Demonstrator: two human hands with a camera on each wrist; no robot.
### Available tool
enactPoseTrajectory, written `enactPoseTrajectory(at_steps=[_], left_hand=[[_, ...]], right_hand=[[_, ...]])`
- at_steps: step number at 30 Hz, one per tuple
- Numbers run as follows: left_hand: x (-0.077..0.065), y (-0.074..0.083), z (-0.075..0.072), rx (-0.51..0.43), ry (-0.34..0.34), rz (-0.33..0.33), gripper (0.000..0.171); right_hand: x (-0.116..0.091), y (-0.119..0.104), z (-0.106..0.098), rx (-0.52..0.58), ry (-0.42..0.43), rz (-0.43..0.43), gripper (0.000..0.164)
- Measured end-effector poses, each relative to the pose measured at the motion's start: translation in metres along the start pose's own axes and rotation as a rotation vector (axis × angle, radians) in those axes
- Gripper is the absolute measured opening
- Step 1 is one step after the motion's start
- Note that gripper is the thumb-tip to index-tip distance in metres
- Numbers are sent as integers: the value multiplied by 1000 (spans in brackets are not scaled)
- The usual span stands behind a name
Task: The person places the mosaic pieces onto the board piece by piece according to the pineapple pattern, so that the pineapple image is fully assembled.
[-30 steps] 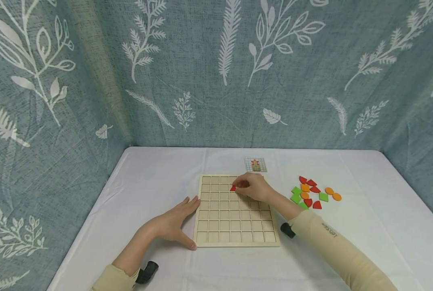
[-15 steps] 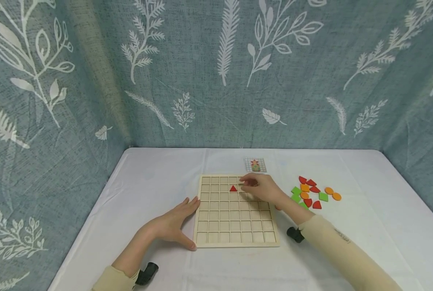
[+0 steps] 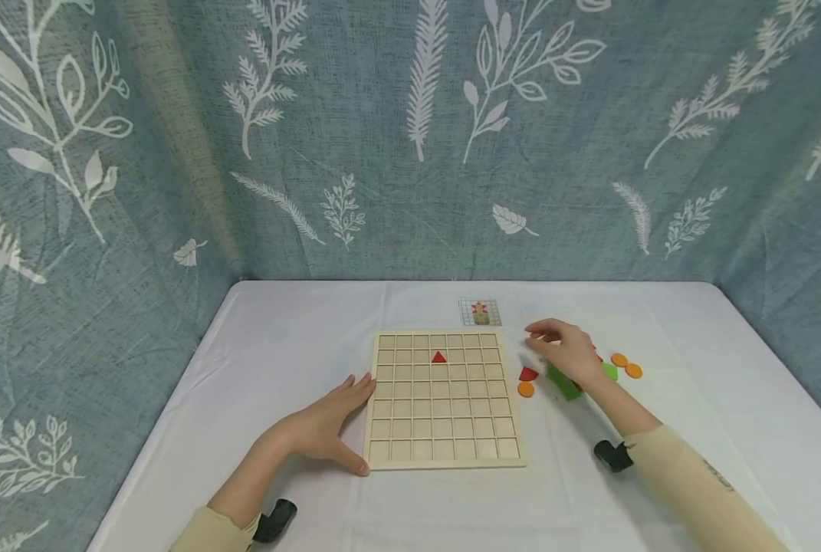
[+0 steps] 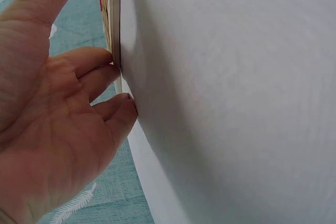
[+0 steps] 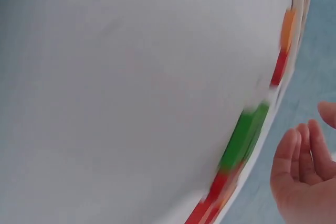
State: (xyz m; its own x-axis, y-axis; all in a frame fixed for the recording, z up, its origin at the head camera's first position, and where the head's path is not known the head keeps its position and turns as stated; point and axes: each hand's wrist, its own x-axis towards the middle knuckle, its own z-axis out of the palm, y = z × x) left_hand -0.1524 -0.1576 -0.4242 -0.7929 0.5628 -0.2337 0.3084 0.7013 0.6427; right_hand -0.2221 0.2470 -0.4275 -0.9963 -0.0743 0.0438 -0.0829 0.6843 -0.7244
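Note:
A pale wooden grid board lies on the table, with one red triangle in a cell of its second row from the top. My left hand rests along the board's left edge, fingers spread, thumb by the near corner; the left wrist view shows its fingertips right at the wooden rim. Right of the board, my right hand is over the coloured pieces, partly hiding them. Its fingers are loosely bent and hold nothing. Beneath it show green squares, blurred in the right wrist view.
A small printed card with a coloured figure on a grid lies behind the board. Close to the board's right edge are a red piece and an orange disc. Two more orange discs lie farther right. A patterned curtain hangs behind the table.
My right hand let go of the red triangle, leaving it on the board, and moved right to the loose pieces. My left hand has stayed at the board's edge.

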Motion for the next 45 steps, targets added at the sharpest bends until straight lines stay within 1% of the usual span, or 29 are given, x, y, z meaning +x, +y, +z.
enactPoseTrajectory(at_steps=[4,9,11,15,20,29,34,37,41,45], left_hand=[[1,0,1,-1,-7,-1,123],[0,0,0,5,-9,5,123],[0,0,0,3,-8,7,123],[0,0,-1,-4,-4,12,124],[-1,0,-2,-4,0,7,124],[-1,2,-2,-11,-5,9,123],[0,1,0,-3,-5,3,123],[0,0,1,0,-2,0,123],[1,0,2,-1,-3,-4,123],[1,0,1,-3,-2,-4,123]], right_hand=[[-5,15,-17,-62,39,34,33],[-10,28,-35,-118,80,119,34],[-11,33,-41,-138,83,146,36],[-10,42,-49,-174,58,204,38],[-7,48,-53,-174,15,263,41],[0,49,-53,-184,-39,268,37],[1,48,-54,-200,-44,225,35],[2,47,-54,-220,-44,211,35],[4,46,-52,-239,-51,222,39],[7,46,-50,-247,-52,223,40]])
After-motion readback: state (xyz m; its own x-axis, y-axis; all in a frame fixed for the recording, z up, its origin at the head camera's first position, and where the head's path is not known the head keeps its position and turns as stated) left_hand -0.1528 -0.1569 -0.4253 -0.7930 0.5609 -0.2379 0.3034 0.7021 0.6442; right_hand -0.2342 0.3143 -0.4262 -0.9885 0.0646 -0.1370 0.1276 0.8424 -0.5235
